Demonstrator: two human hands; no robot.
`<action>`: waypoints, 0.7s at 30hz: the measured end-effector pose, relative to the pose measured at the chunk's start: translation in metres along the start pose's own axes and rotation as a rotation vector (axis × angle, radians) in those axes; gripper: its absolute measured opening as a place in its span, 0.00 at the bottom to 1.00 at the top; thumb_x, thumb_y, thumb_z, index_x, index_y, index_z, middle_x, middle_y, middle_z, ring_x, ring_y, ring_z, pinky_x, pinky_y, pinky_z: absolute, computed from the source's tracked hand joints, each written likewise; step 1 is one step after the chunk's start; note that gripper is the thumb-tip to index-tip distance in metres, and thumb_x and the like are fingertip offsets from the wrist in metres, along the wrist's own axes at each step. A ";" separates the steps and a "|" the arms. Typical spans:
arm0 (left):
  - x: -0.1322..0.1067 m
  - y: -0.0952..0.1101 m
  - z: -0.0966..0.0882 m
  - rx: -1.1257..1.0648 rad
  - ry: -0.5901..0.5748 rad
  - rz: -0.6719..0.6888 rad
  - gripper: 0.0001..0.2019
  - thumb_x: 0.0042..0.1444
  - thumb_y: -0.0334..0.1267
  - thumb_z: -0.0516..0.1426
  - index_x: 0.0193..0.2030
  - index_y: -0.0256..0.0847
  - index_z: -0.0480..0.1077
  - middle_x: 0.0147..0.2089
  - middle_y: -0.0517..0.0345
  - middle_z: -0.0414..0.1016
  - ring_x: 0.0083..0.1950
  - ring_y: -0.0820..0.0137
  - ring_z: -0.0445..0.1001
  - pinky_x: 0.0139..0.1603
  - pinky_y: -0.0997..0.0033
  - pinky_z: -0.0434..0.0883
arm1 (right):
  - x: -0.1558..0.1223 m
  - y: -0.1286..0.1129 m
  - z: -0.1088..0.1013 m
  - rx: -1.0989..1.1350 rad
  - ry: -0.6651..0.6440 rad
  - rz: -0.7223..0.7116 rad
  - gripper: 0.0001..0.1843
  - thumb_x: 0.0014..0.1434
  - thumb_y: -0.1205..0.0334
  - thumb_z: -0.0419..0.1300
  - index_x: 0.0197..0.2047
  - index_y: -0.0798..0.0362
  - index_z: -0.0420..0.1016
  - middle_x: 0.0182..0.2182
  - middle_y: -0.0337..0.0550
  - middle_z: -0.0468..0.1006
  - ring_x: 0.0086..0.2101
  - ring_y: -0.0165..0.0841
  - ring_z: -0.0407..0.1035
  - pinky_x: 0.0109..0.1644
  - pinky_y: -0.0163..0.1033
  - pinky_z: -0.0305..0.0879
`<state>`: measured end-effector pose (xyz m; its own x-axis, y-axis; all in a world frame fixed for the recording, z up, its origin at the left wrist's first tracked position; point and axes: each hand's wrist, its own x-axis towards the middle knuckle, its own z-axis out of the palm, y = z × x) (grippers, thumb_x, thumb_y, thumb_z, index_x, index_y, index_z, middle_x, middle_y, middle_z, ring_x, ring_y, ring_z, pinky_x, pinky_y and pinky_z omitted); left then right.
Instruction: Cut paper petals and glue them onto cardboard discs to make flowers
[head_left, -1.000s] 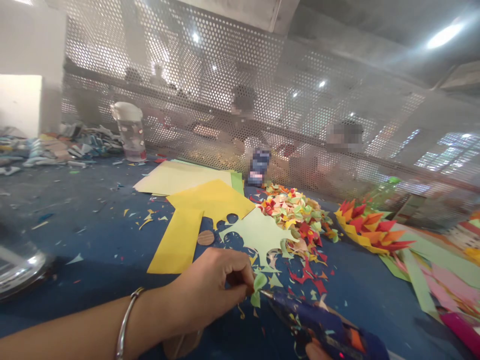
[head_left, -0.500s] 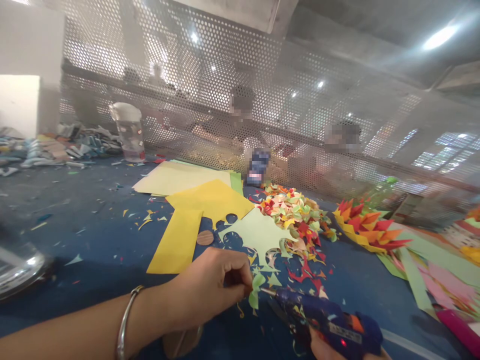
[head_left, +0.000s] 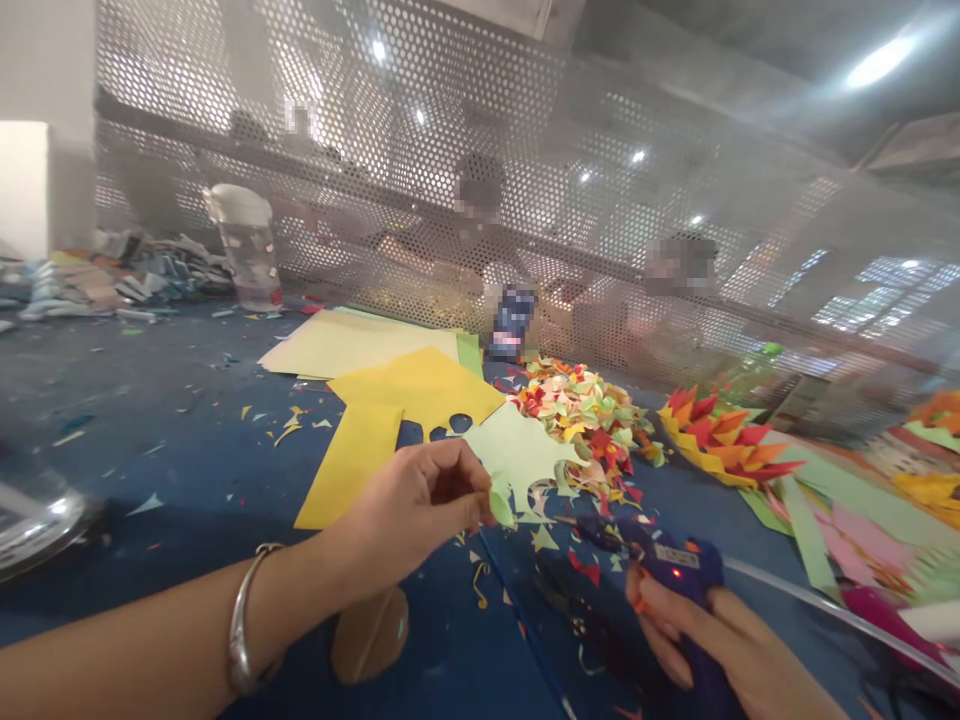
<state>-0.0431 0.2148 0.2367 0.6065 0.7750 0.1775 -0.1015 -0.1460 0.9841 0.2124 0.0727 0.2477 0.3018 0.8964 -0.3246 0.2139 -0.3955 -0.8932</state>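
Between the thumb and fingers of my left hand (head_left: 424, 500) is a small light green paper petal (head_left: 501, 500). My right hand (head_left: 705, 625) is wrapped round the handle of a dark blue hot glue gun (head_left: 679, 560), its red light lit and a clear glue stick (head_left: 817, 600) running out of its back. The nozzle points left, a short gap from the petal. Below my left wrist lies a brown cardboard disc (head_left: 371, 635). A pale green cut-out sheet (head_left: 525, 450) and yellow paper (head_left: 416, 390) lie just beyond my left hand. Dark scissors (head_left: 559, 595) appear partly in shadow beneath the glue gun.
A heap of coloured paper petals (head_left: 585, 405) sits behind the sheets. To its right are a red, orange and yellow paper flower (head_left: 724, 440) and a green-capped bottle (head_left: 754, 370). A lidded cup (head_left: 251, 250) and a phone (head_left: 512, 322) stand near the perforated screen (head_left: 360, 190).
My left hand has lifted slightly with the petal. The glue gun has drawn away to the right and turned, so its nozzle is now apart from the petal.
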 end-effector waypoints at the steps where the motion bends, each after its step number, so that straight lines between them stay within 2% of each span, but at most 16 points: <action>1: 0.000 0.002 -0.001 0.017 0.021 0.008 0.07 0.53 0.38 0.60 0.33 0.39 0.66 0.28 0.61 0.73 0.29 0.75 0.71 0.31 0.73 0.66 | 0.002 -0.002 -0.002 0.041 -0.018 0.027 0.26 0.57 0.45 0.62 0.17 0.53 0.64 0.17 0.36 0.65 0.21 0.29 0.63 0.28 0.33 0.64; 2: -0.001 0.004 -0.002 0.042 0.038 0.016 0.07 0.53 0.38 0.60 0.33 0.39 0.66 0.28 0.61 0.72 0.29 0.75 0.70 0.31 0.74 0.66 | 0.005 -0.004 -0.004 0.069 -0.053 0.051 0.25 0.56 0.45 0.63 0.17 0.53 0.64 0.17 0.36 0.65 0.21 0.29 0.63 0.28 0.33 0.63; 5: -0.003 0.007 -0.004 0.171 0.072 0.042 0.06 0.53 0.38 0.59 0.34 0.39 0.68 0.28 0.62 0.70 0.29 0.75 0.68 0.30 0.74 0.65 | 0.014 -0.007 -0.011 0.164 -0.045 0.070 0.22 0.54 0.47 0.66 0.20 0.54 0.68 0.16 0.34 0.65 0.20 0.27 0.61 0.26 0.32 0.60; 8: -0.006 0.009 -0.005 0.283 0.058 0.068 0.04 0.54 0.37 0.58 0.33 0.39 0.69 0.29 0.62 0.71 0.30 0.75 0.69 0.31 0.74 0.66 | 0.022 -0.010 -0.019 0.211 -0.065 0.099 0.17 0.52 0.50 0.69 0.30 0.58 0.76 0.19 0.33 0.67 0.19 0.25 0.60 0.23 0.29 0.56; 10: -0.007 0.010 -0.005 0.334 0.048 0.082 0.04 0.55 0.37 0.57 0.33 0.39 0.70 0.29 0.62 0.72 0.30 0.76 0.69 0.31 0.75 0.66 | 0.026 -0.012 -0.023 0.187 -0.061 0.126 0.17 0.52 0.52 0.69 0.35 0.58 0.78 0.21 0.34 0.70 0.21 0.25 0.63 0.24 0.28 0.59; 13: -0.007 0.012 -0.005 0.395 0.048 0.093 0.05 0.55 0.38 0.57 0.33 0.40 0.71 0.29 0.62 0.73 0.29 0.76 0.68 0.30 0.76 0.66 | 0.027 -0.016 -0.024 0.096 0.027 0.182 0.17 0.52 0.50 0.68 0.33 0.57 0.77 0.24 0.37 0.74 0.22 0.26 0.68 0.25 0.29 0.62; 18: -0.009 0.017 -0.005 0.443 0.023 0.099 0.05 0.55 0.38 0.57 0.32 0.40 0.72 0.29 0.61 0.74 0.29 0.75 0.70 0.31 0.74 0.67 | 0.023 -0.019 -0.026 -0.120 0.057 0.186 0.21 0.55 0.42 0.62 0.30 0.54 0.72 0.24 0.37 0.74 0.22 0.29 0.71 0.17 0.29 0.51; 21: -0.011 0.018 -0.004 0.440 0.016 0.097 0.06 0.54 0.38 0.57 0.33 0.40 0.72 0.30 0.60 0.75 0.30 0.74 0.71 0.32 0.73 0.68 | 0.023 -0.017 -0.032 -0.390 0.080 0.053 0.24 0.56 0.40 0.59 0.25 0.53 0.71 0.19 0.35 0.69 0.21 0.31 0.69 0.20 0.31 0.54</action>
<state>-0.0551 0.2064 0.2524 0.5983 0.7536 0.2723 0.1894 -0.4632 0.8658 0.2460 0.0938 0.2651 0.3905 0.8602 -0.3280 0.5277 -0.5011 -0.6859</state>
